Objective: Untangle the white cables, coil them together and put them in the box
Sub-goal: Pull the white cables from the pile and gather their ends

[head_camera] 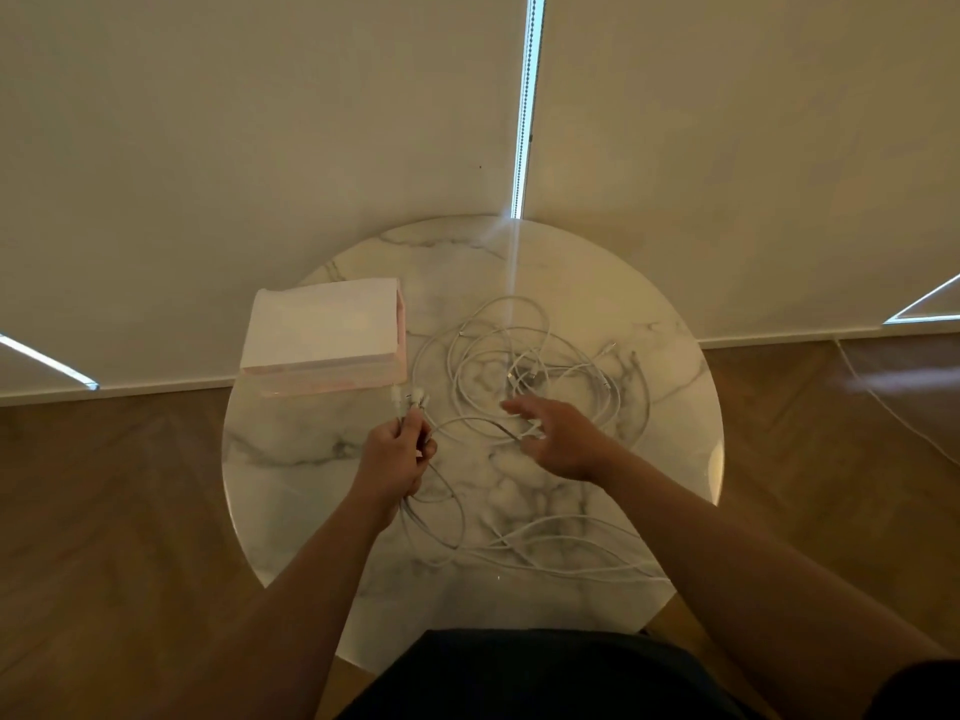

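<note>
1. White cables (524, 356) lie in a loose tangle on the far right half of the round marble table (291, 459), with more loops trailing along the near edge.
2. Left hand (397, 457) is closed around a bunch of cable ends; the plugs (413, 397) stick up from the fist just in front of the box, and strands hang down from the hand in loops onto the marble.
3. Right hand (558, 439) hovers low over the near side of the tangle, fingers spread apart, gripping nothing; whether the fingertips touch a strand I cannot tell.
4. Box (324, 337), white on top with pale pink sides, sits on the table's far left, beside the tangle and apart from it.
5. Drawn roller blinds (260, 148) hang behind the table, and wooden floor (104, 511) surrounds it.
</note>
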The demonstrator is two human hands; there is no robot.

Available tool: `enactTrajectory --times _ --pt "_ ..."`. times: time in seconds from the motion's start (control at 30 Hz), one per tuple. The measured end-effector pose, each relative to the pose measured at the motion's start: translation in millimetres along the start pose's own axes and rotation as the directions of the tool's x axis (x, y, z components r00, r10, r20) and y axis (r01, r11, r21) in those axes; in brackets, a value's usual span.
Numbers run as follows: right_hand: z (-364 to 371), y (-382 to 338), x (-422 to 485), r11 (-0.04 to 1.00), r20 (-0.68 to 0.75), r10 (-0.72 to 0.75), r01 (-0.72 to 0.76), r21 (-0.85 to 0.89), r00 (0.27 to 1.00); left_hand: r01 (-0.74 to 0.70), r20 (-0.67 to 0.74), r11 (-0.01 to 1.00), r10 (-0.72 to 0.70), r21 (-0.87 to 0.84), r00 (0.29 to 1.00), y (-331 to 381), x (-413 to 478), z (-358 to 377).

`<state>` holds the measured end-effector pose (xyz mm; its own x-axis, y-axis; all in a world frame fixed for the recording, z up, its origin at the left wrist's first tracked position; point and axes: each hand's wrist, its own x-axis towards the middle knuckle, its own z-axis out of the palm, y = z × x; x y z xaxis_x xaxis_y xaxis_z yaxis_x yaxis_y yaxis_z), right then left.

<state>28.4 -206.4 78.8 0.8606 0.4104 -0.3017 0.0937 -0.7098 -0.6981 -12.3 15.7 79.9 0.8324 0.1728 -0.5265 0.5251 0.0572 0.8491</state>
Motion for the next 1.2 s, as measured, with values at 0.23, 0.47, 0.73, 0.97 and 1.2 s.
enactTrajectory --times 0.23,0.47,0.73,0.97,1.2 --pt "-5 -11 -4 0.997 0.138 0.034 -0.023 -0.08 0.99 0.009 -0.1 0.994 -0.02 -0.105 0.995 -4 1 -13" --pt "-34 25 -21 0.673 0.418 0.668 -0.263 -0.691 0.616 -0.006 -0.19 0.937 -0.064 -0.348 0.98 -2 9 -28" --pt "-29 18 -18 0.655 0.242 0.436 -0.121 -0.746 0.867 -0.028 -0.099 0.909 -0.014 -0.415 0.995 6 3 -21" --pt "27 -72 -8 0.994 0.494 -0.029 0.077 -0.076 0.869 -0.076 -0.112 0.883 0.027 -0.464 0.993 24 -2 -9" --pt "63 -60 1 0.995 0.295 -0.102 0.097 0.03 0.95 -0.081 -0.119 0.847 0.022 -0.526 0.993 23 1 -17"
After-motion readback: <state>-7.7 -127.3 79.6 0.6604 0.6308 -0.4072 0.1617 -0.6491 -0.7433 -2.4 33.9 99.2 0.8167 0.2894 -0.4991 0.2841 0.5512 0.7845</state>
